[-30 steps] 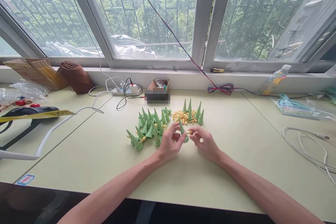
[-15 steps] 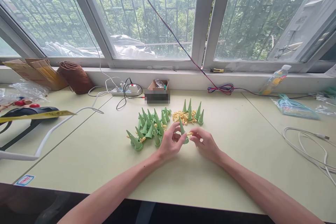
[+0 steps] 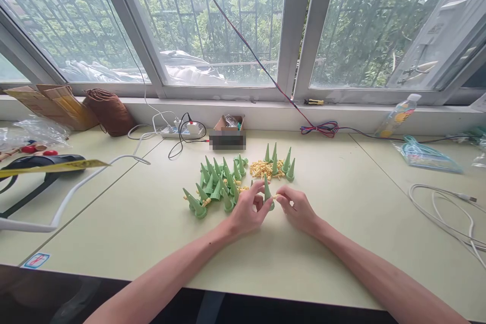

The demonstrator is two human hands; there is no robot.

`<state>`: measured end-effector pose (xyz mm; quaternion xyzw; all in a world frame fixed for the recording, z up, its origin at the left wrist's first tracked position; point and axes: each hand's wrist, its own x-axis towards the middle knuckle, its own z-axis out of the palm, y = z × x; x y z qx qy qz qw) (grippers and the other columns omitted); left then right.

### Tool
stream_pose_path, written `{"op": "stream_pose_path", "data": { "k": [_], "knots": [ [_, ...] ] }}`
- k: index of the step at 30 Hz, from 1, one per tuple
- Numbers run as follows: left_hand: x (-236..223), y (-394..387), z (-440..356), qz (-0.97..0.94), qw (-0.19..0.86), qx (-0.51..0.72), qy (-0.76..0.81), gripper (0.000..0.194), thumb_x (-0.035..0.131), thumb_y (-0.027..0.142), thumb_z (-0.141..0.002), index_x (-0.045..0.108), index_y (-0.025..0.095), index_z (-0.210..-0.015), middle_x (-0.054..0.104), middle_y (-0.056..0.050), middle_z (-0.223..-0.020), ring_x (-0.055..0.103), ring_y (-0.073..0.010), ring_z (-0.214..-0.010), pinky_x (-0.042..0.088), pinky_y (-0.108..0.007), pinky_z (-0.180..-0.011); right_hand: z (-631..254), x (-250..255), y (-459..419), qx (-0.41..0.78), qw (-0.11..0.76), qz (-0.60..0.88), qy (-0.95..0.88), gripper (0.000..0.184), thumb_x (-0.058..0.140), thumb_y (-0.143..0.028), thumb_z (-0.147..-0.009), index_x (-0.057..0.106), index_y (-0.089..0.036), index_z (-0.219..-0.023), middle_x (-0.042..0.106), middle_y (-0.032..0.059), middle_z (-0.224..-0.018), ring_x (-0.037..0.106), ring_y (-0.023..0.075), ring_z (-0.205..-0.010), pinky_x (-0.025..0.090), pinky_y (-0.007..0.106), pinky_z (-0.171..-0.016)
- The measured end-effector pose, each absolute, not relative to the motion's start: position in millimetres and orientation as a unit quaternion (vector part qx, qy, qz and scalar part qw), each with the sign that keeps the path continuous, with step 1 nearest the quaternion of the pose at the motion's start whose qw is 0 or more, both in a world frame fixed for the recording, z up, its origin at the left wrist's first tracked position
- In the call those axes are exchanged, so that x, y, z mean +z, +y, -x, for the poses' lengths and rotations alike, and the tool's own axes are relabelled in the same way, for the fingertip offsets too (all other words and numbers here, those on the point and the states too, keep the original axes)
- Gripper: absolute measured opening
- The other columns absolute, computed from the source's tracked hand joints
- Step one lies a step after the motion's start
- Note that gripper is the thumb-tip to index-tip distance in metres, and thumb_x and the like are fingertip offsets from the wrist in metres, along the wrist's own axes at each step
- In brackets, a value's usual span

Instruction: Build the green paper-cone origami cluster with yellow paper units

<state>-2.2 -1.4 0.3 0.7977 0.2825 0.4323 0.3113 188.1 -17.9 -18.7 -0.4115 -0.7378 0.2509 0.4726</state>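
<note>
My left hand (image 3: 251, 205) is closed around the lower part of a green plastic cone (image 3: 268, 193), which stands nearly upright with its tip up. From the right, my right hand (image 3: 298, 206) pinches a small yellow plastic piece (image 3: 276, 197) against the cone's side; whether it is seated in the cone I cannot tell. Behind my hands lies a heap of small yellow pieces (image 3: 261, 168), with several green cones (image 3: 290, 169) standing in and beside it. Left of my left hand is a cluster of many green cones (image 3: 214, 177), some bearing yellow pieces.
At the back of the table (image 3: 152, 243) are a small cardboard box (image 3: 229, 122), a power strip (image 3: 182, 130) and a brown pouch (image 3: 108, 111). A bottle (image 3: 398, 115), a plastic packet (image 3: 429, 154) and a white cable (image 3: 448, 212) lie to the right. A black strapped item (image 3: 41, 172) sits left.
The cone in my left hand has shifted slightly to the right and stands more upright. My right hand keeps the yellow piece at the cone's side, almost unmoved.
</note>
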Motion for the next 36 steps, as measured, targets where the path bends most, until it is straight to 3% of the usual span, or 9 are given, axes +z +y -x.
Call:
{"op": "stream_pose_path", "data": {
  "k": [11,24,36],
  "knots": [
    [1.9,-3.0,1.7,-0.83,0.257,0.402,0.288,0.033,0.057,0.02,-0.091,0.049,0.021,-0.124,0.056,0.006,-0.065,0.047,-0.0061,-0.046,0.042,-0.019,-0.052,-189.3,-18.4,-17.7,0.27,0.467,0.414,-0.733,0.036,0.04,-0.043,-0.102,0.047,-0.021,-0.075,0.044,-0.0042,-0.059,0.038,0.0119,-0.05,0.033,0.025,-0.051],
    [4.2,-3.9,-0.8,-0.839,0.216,0.412,0.28,0.025,0.057,0.019,-0.09,0.053,0.019,-0.115,0.057,0.004,-0.071,0.046,-0.0054,-0.047,0.041,-0.018,-0.05,-188.8,-18.7,-17.4,0.249,0.463,0.425,-0.737,0.041,0.036,-0.042,-0.103,0.038,-0.021,-0.068,0.037,-0.0042,-0.059,0.031,0.0116,-0.052,0.03,0.025,-0.051],
    [5.2,-7.1,0.4,-0.858,0.199,0.384,0.278,0.021,0.053,0.018,-0.091,0.053,0.02,-0.112,0.061,0.0,-0.08,0.047,-0.0069,-0.049,0.04,-0.021,-0.051,-188.4,-18.6,-18.4,0.231,0.46,0.44,-0.736,0.046,0.035,-0.045,-0.104,0.045,-0.02,-0.066,0.045,-0.0017,-0.057,0.039,0.0122,-0.05,0.032,0.026,-0.05]
  ]
}}
